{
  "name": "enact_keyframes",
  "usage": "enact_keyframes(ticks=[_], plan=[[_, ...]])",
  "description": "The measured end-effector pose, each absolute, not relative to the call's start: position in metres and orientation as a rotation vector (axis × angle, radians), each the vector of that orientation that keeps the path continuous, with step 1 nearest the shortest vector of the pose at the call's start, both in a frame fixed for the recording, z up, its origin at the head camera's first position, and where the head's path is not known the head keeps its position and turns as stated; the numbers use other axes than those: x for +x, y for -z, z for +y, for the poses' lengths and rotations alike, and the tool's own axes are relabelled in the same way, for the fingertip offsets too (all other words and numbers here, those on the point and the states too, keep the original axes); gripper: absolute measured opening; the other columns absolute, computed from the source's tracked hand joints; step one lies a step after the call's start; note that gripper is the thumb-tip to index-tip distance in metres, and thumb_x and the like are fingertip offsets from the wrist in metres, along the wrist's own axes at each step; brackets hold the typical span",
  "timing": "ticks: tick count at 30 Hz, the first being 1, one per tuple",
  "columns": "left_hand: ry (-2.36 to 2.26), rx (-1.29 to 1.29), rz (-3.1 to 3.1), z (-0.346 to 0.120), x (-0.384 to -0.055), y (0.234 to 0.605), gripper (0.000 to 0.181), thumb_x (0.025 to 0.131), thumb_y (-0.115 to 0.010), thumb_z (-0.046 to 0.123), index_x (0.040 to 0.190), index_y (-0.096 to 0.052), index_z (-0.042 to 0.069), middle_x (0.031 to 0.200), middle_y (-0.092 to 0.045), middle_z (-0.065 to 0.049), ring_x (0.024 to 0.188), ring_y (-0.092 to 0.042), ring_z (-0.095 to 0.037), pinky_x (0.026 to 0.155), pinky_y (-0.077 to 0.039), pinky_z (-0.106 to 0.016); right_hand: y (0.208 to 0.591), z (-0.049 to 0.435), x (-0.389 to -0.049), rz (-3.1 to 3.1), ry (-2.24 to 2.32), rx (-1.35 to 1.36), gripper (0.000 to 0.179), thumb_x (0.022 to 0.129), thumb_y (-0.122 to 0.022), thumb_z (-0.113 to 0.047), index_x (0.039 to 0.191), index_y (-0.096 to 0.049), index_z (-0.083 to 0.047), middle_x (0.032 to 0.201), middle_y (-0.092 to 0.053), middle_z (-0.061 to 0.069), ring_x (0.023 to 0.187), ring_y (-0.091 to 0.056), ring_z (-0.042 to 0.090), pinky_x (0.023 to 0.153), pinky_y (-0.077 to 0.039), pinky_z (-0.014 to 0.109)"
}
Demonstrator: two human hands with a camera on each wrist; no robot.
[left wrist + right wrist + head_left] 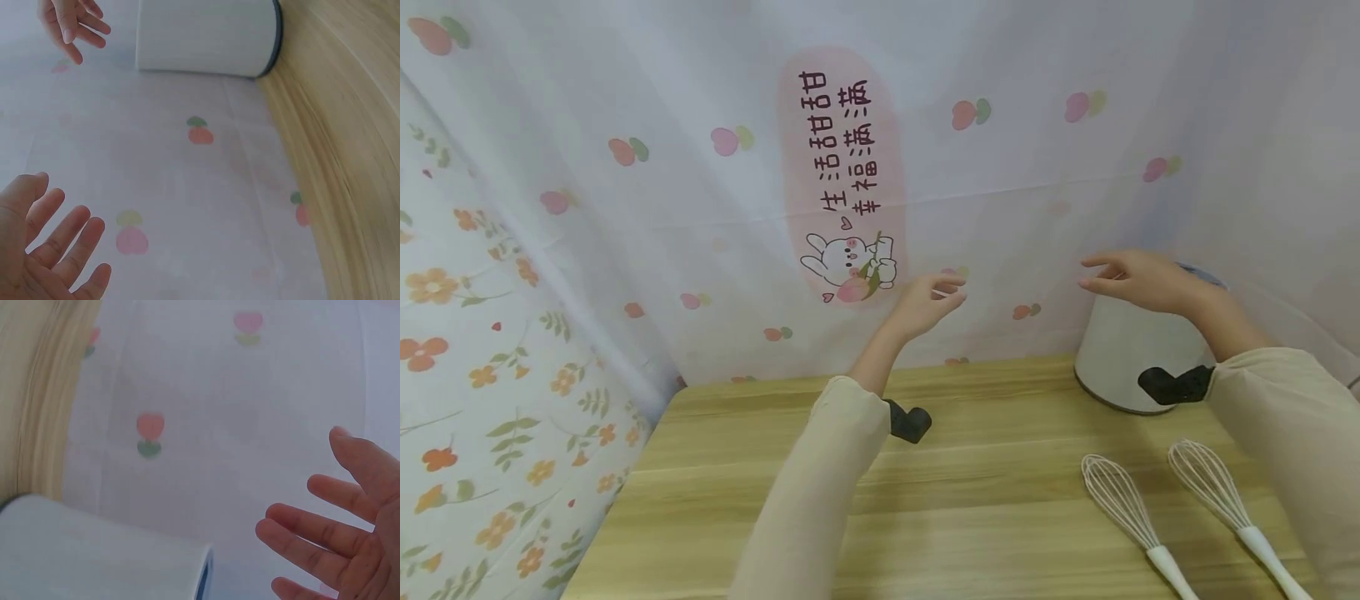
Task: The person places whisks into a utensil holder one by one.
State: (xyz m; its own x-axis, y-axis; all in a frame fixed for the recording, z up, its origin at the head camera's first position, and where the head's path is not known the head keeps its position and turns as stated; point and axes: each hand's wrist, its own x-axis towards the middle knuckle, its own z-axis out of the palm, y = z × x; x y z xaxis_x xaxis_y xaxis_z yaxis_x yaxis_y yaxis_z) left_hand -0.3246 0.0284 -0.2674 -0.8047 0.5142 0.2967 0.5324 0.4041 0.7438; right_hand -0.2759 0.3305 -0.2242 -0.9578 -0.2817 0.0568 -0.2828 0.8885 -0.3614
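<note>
My left hand [925, 303] is raised above the back of the wooden table, its fingers loosely bent and nothing in them; the left wrist view shows the same hand [56, 250] with fingers spread. Facing it, my right hand [1146, 279] hovers by the upper part of a white bin [1135, 350] at the back right. In the right wrist view its relaxed fingers [312, 550] hold nothing and are apart from the bin [100, 556]. Two whisks with white handles lie at the right front: one whisk [1122, 500] and, farther right, another whisk [1213, 487].
The wooden table [970, 467] ends at a curtain [1015, 183] with printed hearts and a rabbit. A flowered curtain [490, 375] hangs along the left side. Black wrist mounts [910, 421] stick out from both sleeves.
</note>
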Motion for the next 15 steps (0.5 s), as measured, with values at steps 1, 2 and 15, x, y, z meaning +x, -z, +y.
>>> enact_keyframes(ticks=[1,2,15], plan=[[1.397,-0.993,-2.612,0.035,-0.325,0.267,0.033,0.093,-0.054,0.018,0.124,-0.056,0.006,0.120,-0.057,-0.013,0.104,-0.057,-0.025,0.081,-0.049,-0.028,0.223,0.336,-0.274,-3.046,-0.574,0.443,0.059,0.096,-0.046,-0.037,0.135,-0.037,0.005,0.119,-0.049,0.034,0.105,-0.048,0.050,0.079,-0.042,0.059],[1.397,-1.007,-2.613,0.041,-0.325,0.265,0.033,0.093,-0.054,0.018,0.124,-0.056,0.006,0.120,-0.057,-0.013,0.104,-0.057,-0.025,0.081,-0.049,-0.027,0.223,0.342,-0.273,-3.043,-0.565,0.434,0.058,0.096,-0.046,-0.037,0.135,-0.037,0.006,0.119,-0.049,0.035,0.105,-0.048,0.050,0.079,-0.042,0.059],[1.378,-1.107,-2.680,0.117,-0.326,0.251,0.034,0.093,-0.054,0.023,0.124,-0.056,0.009,0.117,-0.058,-0.010,0.103,-0.056,-0.020,0.083,-0.047,-0.029,0.220,0.398,-0.258,-3.008,-0.573,0.303,0.055,0.096,-0.046,-0.033,0.133,-0.039,0.007,0.123,-0.040,0.040,0.109,-0.041,0.054,0.081,-0.038,0.065]])
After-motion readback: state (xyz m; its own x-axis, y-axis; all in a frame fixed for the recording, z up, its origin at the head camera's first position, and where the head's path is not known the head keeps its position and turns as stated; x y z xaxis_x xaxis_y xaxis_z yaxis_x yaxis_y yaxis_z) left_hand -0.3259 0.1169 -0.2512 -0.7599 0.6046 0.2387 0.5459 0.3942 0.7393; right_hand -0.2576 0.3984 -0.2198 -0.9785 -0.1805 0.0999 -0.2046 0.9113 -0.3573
